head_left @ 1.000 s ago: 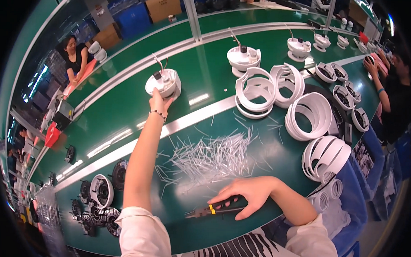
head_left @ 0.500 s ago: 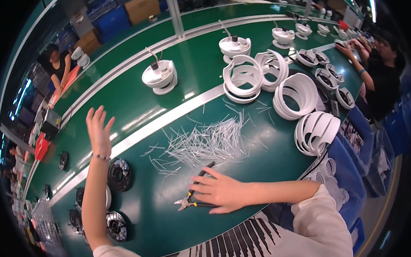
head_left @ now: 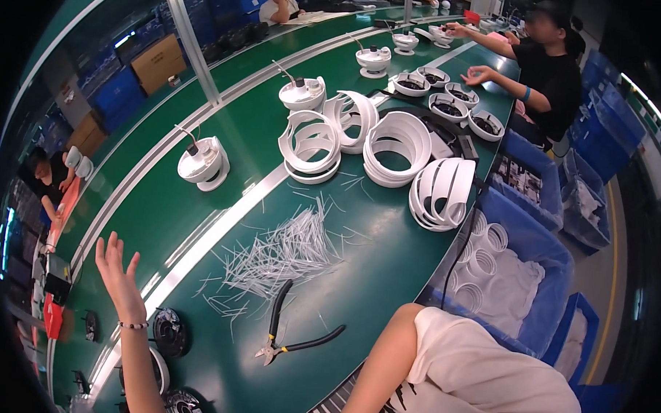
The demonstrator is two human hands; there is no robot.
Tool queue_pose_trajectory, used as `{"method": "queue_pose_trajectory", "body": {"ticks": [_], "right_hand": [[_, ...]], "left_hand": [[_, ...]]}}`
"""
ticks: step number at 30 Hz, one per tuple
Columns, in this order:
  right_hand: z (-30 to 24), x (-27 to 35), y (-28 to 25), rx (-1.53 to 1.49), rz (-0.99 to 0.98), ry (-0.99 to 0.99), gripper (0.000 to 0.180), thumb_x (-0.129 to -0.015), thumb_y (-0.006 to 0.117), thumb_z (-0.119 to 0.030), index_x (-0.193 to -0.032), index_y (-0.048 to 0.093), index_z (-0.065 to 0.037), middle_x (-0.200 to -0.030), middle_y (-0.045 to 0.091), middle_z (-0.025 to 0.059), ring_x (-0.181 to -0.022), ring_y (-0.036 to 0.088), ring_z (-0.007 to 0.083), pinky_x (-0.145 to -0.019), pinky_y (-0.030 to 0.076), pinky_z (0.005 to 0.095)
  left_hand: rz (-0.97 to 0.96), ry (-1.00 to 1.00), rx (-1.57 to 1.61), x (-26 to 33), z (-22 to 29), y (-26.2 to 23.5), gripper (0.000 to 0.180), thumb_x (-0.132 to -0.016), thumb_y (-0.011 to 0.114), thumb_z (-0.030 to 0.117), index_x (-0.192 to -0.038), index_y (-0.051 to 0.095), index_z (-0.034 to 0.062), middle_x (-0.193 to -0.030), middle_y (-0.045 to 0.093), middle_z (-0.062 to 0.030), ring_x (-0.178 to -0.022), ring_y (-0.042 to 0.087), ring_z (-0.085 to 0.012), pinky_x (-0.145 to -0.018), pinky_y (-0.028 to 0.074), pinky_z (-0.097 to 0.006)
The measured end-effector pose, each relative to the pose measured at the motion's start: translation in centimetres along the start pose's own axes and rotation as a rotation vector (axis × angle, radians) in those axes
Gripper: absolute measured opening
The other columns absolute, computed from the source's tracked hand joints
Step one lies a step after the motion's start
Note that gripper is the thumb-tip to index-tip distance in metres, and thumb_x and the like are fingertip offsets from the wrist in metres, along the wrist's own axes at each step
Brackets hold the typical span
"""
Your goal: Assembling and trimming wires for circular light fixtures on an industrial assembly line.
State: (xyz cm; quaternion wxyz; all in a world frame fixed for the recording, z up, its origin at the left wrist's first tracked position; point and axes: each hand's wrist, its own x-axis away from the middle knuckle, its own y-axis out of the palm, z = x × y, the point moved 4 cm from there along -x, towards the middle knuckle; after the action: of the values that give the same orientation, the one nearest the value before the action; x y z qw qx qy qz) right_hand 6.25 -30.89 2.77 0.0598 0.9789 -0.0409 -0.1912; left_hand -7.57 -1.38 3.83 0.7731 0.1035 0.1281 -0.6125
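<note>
My left hand (head_left: 120, 278) is raised above the left side of the green bench with its fingers spread, holding nothing. Below it lies a round black part (head_left: 170, 332), near the bracelet on my wrist. My right hand is out of sight; only its bent forearm (head_left: 377, 375) shows at the lower edge. A pair of cutting pliers (head_left: 269, 348) with black and yellow handles lies on the bench between my arms, handles splayed, apart from both. Just beyond the pliers spreads a loose pile of thin white strips (head_left: 285, 250).
White ring-shaped shells (head_left: 398, 152) stand stacked at the far right of the bench. White domed units (head_left: 203, 163) line the green conveyor. Shallow bowls with black parts (head_left: 448, 107) sit near a co-worker (head_left: 546, 76). A blue lined bin (head_left: 553, 280) holds white rings beside the bench.
My right hand has left the pliers and dropped out of view at the lower edge. The pliers stay on the bench. The view has swung right; my left hand stays raised.
</note>
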Motion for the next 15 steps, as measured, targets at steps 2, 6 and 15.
{"method": "queue_pose_trajectory", "body": {"ticks": [2,6,15], "right_hand": [[-1.0,0.1,-0.3,0.065,-0.036,-0.08,0.03,-0.069,0.059,-0.023,-0.084,0.052,0.002,-0.079,0.056,0.0213,-0.067,0.053,0.035,-0.058,0.042,0.0398],[-2.6,0.1,-1.1,0.169,-0.154,-0.246,0.028,-0.068,0.059,-0.02,-0.084,0.051,0.002,-0.078,0.055,0.0208,-0.067,0.053,0.0351,-0.058,0.042,0.0404],[-10.7,8.5,-22.9,1.242,0.766,0.063,0.022,-0.062,0.064,-0.011,-0.084,0.064,-0.009,-0.083,0.059,0.0109,-0.081,0.056,0.0263,-0.072,0.045,0.0336]], "left_hand": [[-0.015,-0.033,0.023,0.0,-1.2,-0.1,0.049,-0.089,0.043,0.025,-0.13,0.022,0.0062,-0.131,0.033,-0.0139,-0.122,0.03,-0.0256,-0.09,0.037,-0.038],[-0.071,-0.19,0.211,2.6,-2.9,2.0,0.048,-0.088,0.044,0.023,-0.128,0.025,0.0062,-0.13,0.033,-0.0149,-0.12,0.034,-0.0265,-0.09,0.038,-0.039],[-0.299,0.153,-0.061,12.6,3.2,-1.1,0.056,-0.079,0.044,0.001,-0.131,0.023,0.0041,-0.129,0.034,-0.016,-0.113,0.041,-0.0239,-0.082,0.042,-0.03]]}}
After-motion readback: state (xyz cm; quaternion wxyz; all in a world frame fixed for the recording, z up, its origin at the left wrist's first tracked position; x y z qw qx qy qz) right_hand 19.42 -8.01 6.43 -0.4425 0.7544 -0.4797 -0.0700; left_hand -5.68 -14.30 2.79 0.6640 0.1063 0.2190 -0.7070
